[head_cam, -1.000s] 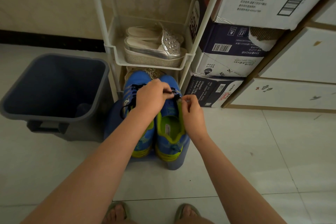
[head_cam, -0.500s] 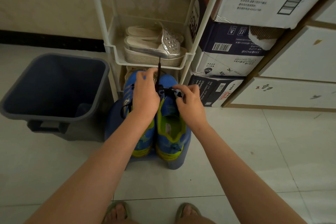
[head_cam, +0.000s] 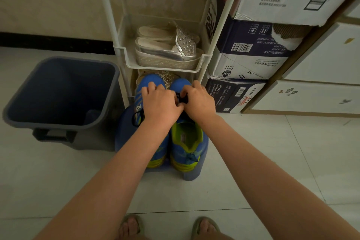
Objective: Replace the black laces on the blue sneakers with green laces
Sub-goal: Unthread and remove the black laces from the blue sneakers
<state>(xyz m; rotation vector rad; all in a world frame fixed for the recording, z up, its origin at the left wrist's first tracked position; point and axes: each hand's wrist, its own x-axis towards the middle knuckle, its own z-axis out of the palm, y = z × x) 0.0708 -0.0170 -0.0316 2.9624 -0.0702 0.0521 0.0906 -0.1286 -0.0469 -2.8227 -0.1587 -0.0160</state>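
The blue sneakers (head_cam: 187,142) point toes toward 12 o'clock; the left hand (head_cam: 159,103) and right hand (head_cam: 198,101) pinch the black lace (head_cam: 182,99) with curled fingers (head_cam: 151,86).

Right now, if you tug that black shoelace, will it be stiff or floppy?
Probably floppy: the black lace bunches in soft loops between the left hand and right hand. It is likely very light too, since a small pinch seems to hold it.
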